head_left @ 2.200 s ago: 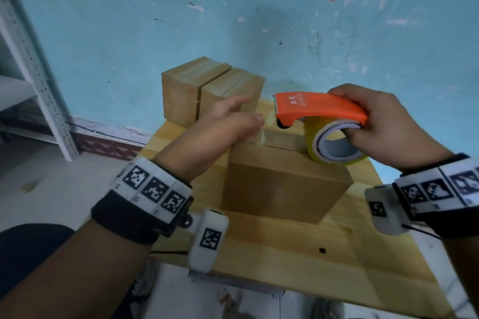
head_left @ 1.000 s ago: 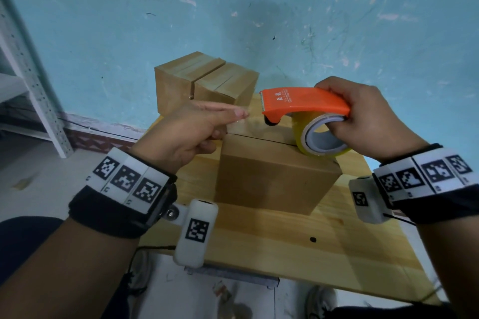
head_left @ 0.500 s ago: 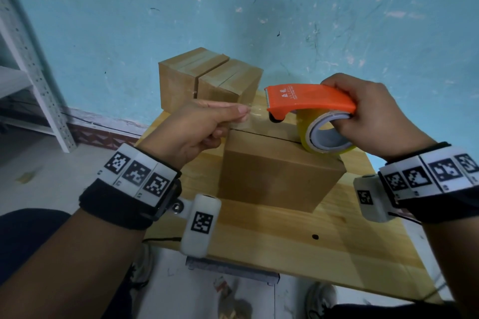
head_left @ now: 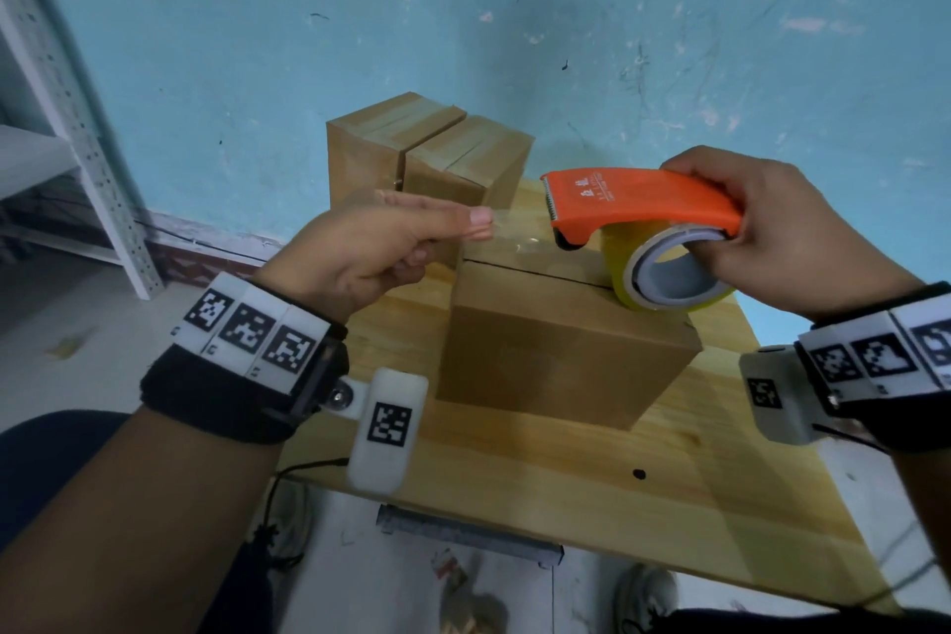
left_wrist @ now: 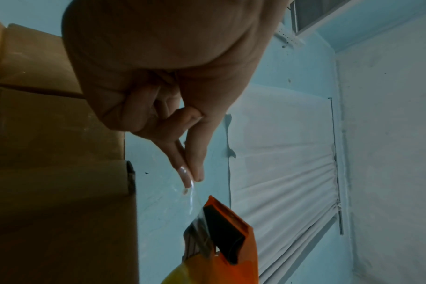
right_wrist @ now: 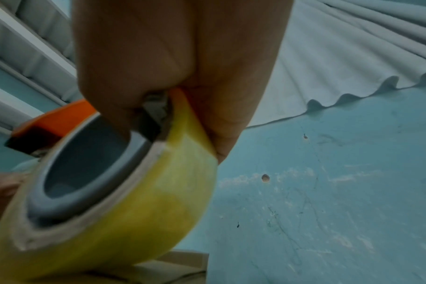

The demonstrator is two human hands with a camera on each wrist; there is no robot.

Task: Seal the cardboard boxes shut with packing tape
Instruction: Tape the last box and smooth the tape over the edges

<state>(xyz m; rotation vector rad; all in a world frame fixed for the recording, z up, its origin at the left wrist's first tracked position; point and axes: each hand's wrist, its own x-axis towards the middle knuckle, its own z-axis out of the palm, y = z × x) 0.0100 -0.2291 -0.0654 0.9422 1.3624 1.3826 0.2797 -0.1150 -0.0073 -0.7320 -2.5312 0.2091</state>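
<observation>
Above the box (head_left: 561, 324) on the tabletop (head_left: 643, 505), the right hand (head_left: 787, 232) grasps the orange dispenser (head_left: 643, 198) while the left hand (head_left: 370, 247) pinches the clear tape (head_left: 514, 234) end between thumb and forefinger, stretched over the box's open seam.

Wood table (head_left: 566, 494), blue wall (head_left: 669, 67), metal shelf (head_left: 77, 144).

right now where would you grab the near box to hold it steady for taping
Grip the near box by its left side wall, coming from the left with a flat palm, once the left hand lets go of the tape end. The top seam must stay bare for the tape, and the right hand holds the dispenser over the right end.
</observation>
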